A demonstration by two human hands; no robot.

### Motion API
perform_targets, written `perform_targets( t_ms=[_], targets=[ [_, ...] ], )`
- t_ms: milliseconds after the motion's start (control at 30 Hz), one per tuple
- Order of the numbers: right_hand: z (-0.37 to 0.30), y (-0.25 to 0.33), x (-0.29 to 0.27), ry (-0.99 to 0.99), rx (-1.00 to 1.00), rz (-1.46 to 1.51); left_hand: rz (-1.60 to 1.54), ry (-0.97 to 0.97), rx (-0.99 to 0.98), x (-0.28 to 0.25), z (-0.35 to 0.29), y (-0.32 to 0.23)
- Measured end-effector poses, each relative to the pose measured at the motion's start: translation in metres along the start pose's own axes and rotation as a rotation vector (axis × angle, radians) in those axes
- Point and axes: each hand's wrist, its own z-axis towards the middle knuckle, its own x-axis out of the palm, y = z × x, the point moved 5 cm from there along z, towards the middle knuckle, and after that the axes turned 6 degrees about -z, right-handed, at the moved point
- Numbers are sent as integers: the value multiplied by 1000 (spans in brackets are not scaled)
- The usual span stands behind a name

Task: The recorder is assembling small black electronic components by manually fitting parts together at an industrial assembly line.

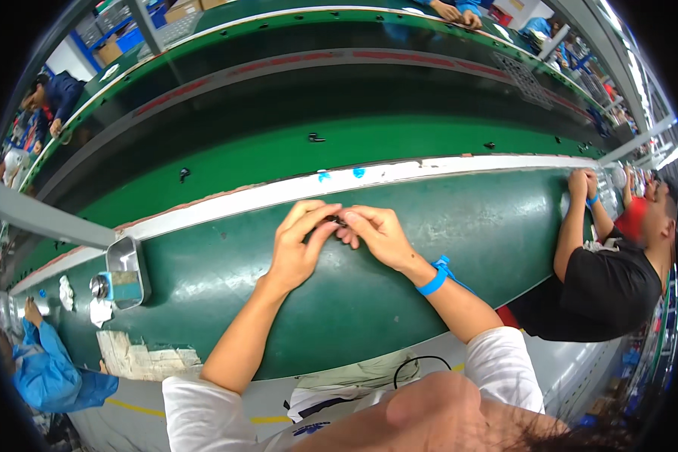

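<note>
Between the fingertips of both my hands is a small black part, mostly covered by the fingers, so its exact kind cannot be made out. My left hand pinches it from the left, thumb and fingers closed. From the other side my right hand grips it with thumb and forefinger. A blue band circles my right wrist. Both hands are held over the green worktable, near its white far edge.
Small black parts lie spaced along the green conveyor belt beyond the white ledge. At left stand a metal tray and a worn sheet. Co-workers sit left and right, and others across the line.
</note>
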Motion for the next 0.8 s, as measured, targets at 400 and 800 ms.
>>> perform_targets(
  t_ms=[400,800],
  targets=[
    [1,6,8,47,-37,116,-562,1,-272,-3,-8,31],
    [0,15,-1,-51,-103,115,-762,22,-390,3,-7,36]
  ],
)
